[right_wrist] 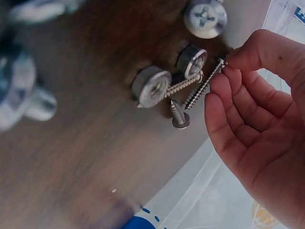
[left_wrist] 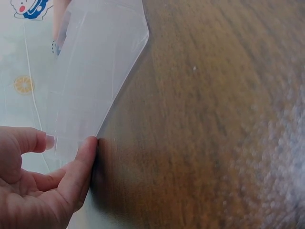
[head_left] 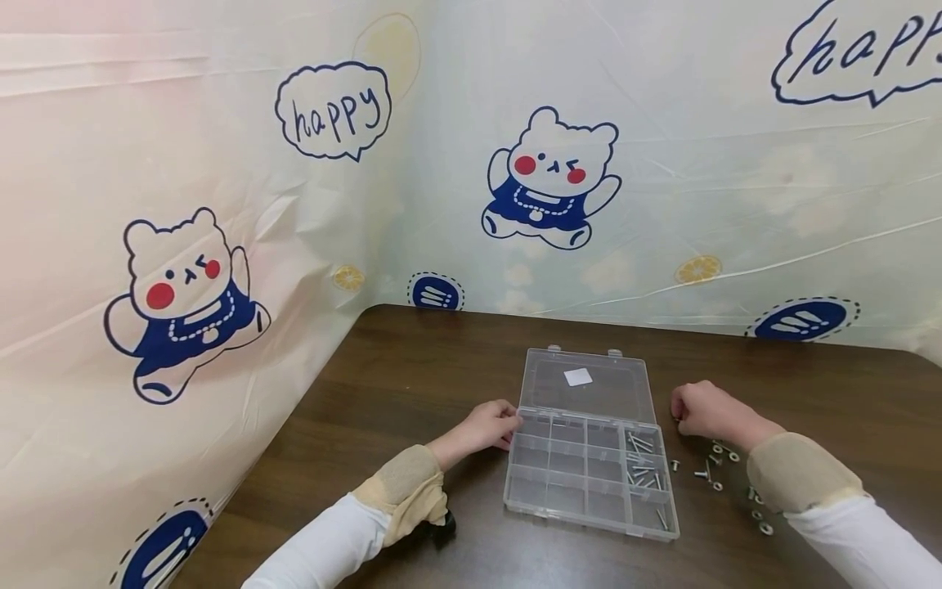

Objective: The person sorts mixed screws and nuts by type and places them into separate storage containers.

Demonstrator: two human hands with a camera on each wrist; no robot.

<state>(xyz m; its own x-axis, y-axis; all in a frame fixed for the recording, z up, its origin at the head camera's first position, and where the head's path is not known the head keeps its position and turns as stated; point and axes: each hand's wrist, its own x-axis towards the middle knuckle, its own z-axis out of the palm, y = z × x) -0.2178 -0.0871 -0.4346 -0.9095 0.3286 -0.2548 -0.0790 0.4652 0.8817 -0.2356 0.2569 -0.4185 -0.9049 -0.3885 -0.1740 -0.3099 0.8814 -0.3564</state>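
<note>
A clear plastic compartment box (head_left: 586,483) lies on the table with its lid (head_left: 611,388) folded back. My left hand (head_left: 486,427) grips the box's left side near the hinge, thumb and fingers at its edge in the left wrist view. To the right of the lid, my right hand (head_left: 710,411) is low over the table. In the right wrist view, its thumb and index finger pinch one end of a long threaded screw (right_wrist: 205,86). Beside that screw are two nuts (right_wrist: 151,87), a short screw (right_wrist: 180,119) and another screw partly behind the nuts. Several screws (head_left: 643,477) lie in the box's right column.
Loose screws and nuts (head_left: 717,486) are scattered right of the box, some near the right sleeve. A cross-head screw (right_wrist: 206,20) looms close in the right wrist view. A dark object (head_left: 444,530) sits by the left wrist. Printed curtain (head_left: 441,164) surrounds the brown table (head_left: 412,368).
</note>
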